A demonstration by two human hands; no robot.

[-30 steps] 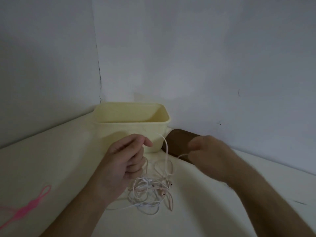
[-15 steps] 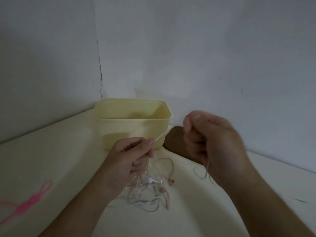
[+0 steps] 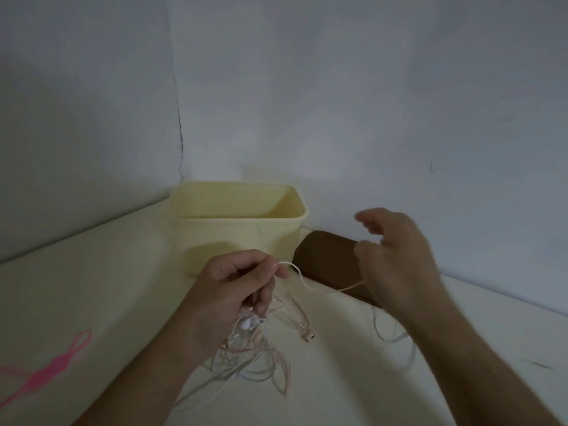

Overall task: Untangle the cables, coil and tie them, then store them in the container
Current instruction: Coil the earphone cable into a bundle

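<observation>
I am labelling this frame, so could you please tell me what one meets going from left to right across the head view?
Pink tie → yellow container → left hand, pinching a white cable → brown case → right hand, holding the cable's other stretch.

Our left hand [image 3: 236, 290]: raised before us, fingers curled, thumb and forefinger pinching a thin white cable [image 3: 302, 279].
Our right hand [image 3: 396, 256]: raised to the right, blurred, lower fingers curled on the same cable, upper fingers loosely spread.
Our forearms: both bare, reaching in from below.
</observation>
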